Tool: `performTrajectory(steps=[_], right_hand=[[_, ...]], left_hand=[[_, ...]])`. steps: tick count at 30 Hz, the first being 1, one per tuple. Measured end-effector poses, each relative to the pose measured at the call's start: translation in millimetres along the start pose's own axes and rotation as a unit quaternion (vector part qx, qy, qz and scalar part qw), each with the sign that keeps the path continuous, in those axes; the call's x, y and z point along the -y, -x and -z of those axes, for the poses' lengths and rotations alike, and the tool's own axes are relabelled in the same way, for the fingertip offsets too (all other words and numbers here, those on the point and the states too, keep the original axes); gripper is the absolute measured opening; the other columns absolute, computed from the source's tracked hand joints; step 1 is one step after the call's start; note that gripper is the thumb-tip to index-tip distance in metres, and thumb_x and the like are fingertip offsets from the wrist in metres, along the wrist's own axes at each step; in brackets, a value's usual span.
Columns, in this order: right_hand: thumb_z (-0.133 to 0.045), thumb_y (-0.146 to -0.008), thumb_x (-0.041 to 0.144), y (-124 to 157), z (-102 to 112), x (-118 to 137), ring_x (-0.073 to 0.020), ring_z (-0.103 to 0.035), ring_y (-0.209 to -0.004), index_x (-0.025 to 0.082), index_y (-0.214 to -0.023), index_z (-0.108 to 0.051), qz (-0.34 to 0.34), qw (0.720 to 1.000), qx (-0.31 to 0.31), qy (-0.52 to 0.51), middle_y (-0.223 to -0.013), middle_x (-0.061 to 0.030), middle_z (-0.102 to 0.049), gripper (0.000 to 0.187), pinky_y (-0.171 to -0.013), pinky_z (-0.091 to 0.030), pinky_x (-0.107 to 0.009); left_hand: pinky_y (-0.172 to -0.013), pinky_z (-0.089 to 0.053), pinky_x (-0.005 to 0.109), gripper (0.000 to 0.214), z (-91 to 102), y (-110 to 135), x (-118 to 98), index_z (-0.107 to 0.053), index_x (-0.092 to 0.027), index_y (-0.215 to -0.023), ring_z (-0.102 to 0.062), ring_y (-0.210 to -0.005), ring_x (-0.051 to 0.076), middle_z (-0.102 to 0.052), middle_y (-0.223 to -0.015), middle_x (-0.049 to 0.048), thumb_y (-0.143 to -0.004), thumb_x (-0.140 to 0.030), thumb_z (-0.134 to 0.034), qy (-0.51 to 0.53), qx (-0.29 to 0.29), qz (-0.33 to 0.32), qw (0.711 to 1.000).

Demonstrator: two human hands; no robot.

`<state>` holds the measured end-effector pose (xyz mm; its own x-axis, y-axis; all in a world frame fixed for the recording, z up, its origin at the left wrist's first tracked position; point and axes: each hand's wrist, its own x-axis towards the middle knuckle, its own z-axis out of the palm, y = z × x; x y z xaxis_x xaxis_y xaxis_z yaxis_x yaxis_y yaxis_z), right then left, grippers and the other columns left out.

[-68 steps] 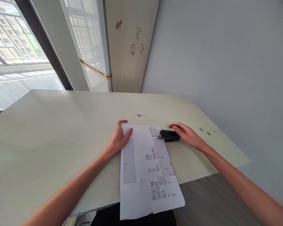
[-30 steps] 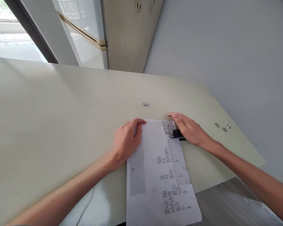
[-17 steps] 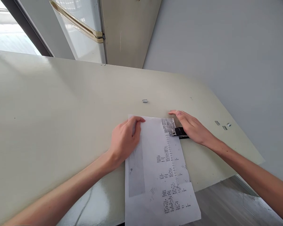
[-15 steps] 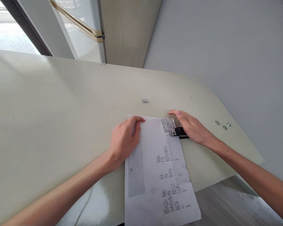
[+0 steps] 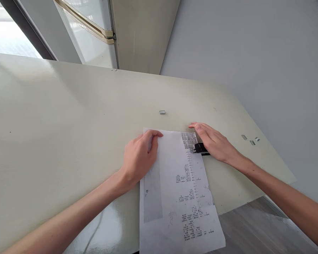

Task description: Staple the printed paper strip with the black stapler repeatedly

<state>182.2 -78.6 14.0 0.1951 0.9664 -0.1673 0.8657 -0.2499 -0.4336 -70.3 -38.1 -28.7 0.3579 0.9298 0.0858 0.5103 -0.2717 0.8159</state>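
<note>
A printed sheet of paper (image 5: 172,197) lies on the table, reaching over its near edge. My left hand (image 5: 141,157), fingers curled, holds the paper down by its upper left part. At the paper's right edge is a black stapler (image 5: 200,148), its front end over the sheet. My right hand (image 5: 214,143) rests on the stapler's rear with the palm over it and the visible fingers stretched forward; the rest of its grip is hidden. Rows of silvery staples (image 5: 188,139) cover the paper's upper right corner, beside the stapler's nose.
A small block of staples (image 5: 162,112) lies beyond the paper. Several staple pieces (image 5: 251,142) are at the right of the cream table (image 5: 69,141). A fridge (image 5: 143,35) and a grey wall (image 5: 241,42) stand behind.
The view has shifted slightly. My right hand and the stapler have moved a little to the left, and less of the stapler's metal front shows. My left hand keeps its place on the paper.
</note>
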Motion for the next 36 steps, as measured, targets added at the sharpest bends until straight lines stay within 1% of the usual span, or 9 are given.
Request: performTrajectory(steps=[3, 7, 11, 16, 19, 24, 29, 32, 36], right_hand=[[-0.020, -0.108, 0.064, 0.3, -0.2, 2.3, -0.0313, -0.047, -0.149, 0.037, -0.133, -0.065, -0.007, 1.000, -0.001, 0.015, -0.158, 0.0061, -0.055, 0.059, -0.119, -0.043, -0.057], [-0.019, -0.108, 0.063, -0.3, -0.6, 4.2, -0.0297, -0.046, -0.150, 0.037, -0.132, -0.066, -0.004, 1.000, 0.001, 0.031, -0.158, 0.0074, -0.055, 0.059, -0.120, -0.042, -0.057], [-0.021, -0.108, 0.060, -0.8, -0.8, 6.1, -0.0293, -0.047, -0.149, 0.037, -0.129, -0.068, -0.004, 0.999, 0.000, 0.046, -0.156, 0.0079, -0.056, 0.056, -0.119, -0.044, -0.056], [-0.022, -0.109, 0.057, -0.9, -1.6, 5.9, -0.0299, -0.046, -0.149, 0.036, -0.130, -0.068, -0.001, 0.999, 0.005, 0.043, -0.158, 0.0066, -0.055, 0.055, -0.121, -0.040, -0.058], [-0.022, -0.108, 0.058, -0.9, -1.8, 3.8, -0.0291, -0.045, -0.151, 0.038, -0.131, -0.067, -0.010, 0.999, 0.008, 0.041, -0.158, 0.0080, -0.055, 0.055, -0.122, -0.039, -0.059], [-0.020, -0.109, 0.059, -1.1, -1.2, 2.3, -0.0296, -0.044, -0.151, 0.038, -0.133, -0.066, -0.008, 0.999, 0.008, 0.047, -0.159, 0.0071, -0.054, 0.056, -0.121, -0.041, -0.059], [-0.021, -0.109, 0.055, 0.1, -0.1, 5.0, -0.0292, -0.046, -0.150, 0.038, -0.134, -0.066, 0.010, 0.997, 0.016, 0.071, -0.159, 0.0074, -0.054, 0.054, -0.118, -0.045, -0.058], [-0.020, -0.110, 0.052, 1.2, 0.0, 6.0, -0.0282, -0.047, -0.150, 0.040, -0.133, -0.066, 0.013, 0.995, 0.015, 0.094, -0.158, 0.0093, -0.054, 0.053, -0.116, -0.048, -0.056], [-0.018, -0.110, 0.050, 2.4, -1.5, 6.9, -0.0286, -0.047, -0.150, 0.039, -0.135, -0.065, 0.025, 0.993, 0.007, 0.117, -0.159, 0.0075, -0.054, 0.054, -0.117, -0.046, -0.057]], left_hand=[[-0.069, -0.045, 0.030, 0.025, -0.6, 0.2, 0.7, -0.069, -0.026, -0.107, -0.064, -0.074, 0.016, -0.076, -0.091, -0.0022, -0.103, -0.022, -0.044, -0.005, -0.002, -0.002, 1.000], [-0.068, -0.045, 0.030, 0.026, -1.9, -0.3, 3.0, -0.069, -0.026, -0.109, -0.063, -0.070, 0.015, -0.076, -0.089, -0.0020, -0.104, -0.023, -0.043, -0.009, 0.003, 0.000, 1.000], [-0.068, -0.045, 0.030, 0.026, -2.3, -1.2, 3.5, -0.069, -0.026, -0.109, -0.062, -0.069, 0.015, -0.075, -0.087, -0.0023, -0.104, -0.024, -0.044, -0.015, 0.004, 0.002, 1.000], [-0.067, -0.044, 0.029, 0.026, -2.2, -0.9, 3.2, -0.068, -0.027, -0.110, -0.063, -0.071, 0.015, -0.075, -0.089, -0.0026, -0.104, -0.024, -0.043, -0.014, 0.007, 0.002, 1.000], [-0.067, -0.045, 0.029, 0.026, -2.3, -0.2, 3.8, -0.069, -0.027, -0.110, -0.064, -0.071, 0.015, -0.076, -0.089, -0.0027, -0.104, -0.023, -0.043, -0.015, 0.006, 0.000, 1.000], [-0.068, -0.046, 0.029, 0.026, -3.1, 0.2, 5.0, -0.068, -0.027, -0.109, -0.067, -0.075, 0.015, -0.077, -0.093, -0.0025, -0.104, -0.022, -0.043, -0.013, 0.003, -0.008, 1.000], [-0.065, -0.045, 0.029, 0.026, -4.0, 0.8, 5.7, -0.069, -0.027, -0.109, -0.064, -0.068, 0.014, -0.077, -0.090, -0.0033, -0.105, -0.023, -0.043, -0.018, -0.001, -0.009, 1.000], [-0.064, -0.044, 0.028, 0.026, -3.9, 1.2, 5.5, -0.068, -0.026, -0.109, -0.065, -0.070, 0.014, -0.076, -0.089, -0.0033, -0.105, -0.022, -0.043, -0.017, -0.001, -0.013, 1.000], [-0.064, -0.043, 0.028, 0.026, -3.2, 1.1, 4.8, -0.068, -0.026, -0.109, -0.063, -0.068, 0.014, -0.075, -0.086, -0.0035, -0.105, -0.022, -0.043, -0.016, 0.002, -0.012, 1.000]])
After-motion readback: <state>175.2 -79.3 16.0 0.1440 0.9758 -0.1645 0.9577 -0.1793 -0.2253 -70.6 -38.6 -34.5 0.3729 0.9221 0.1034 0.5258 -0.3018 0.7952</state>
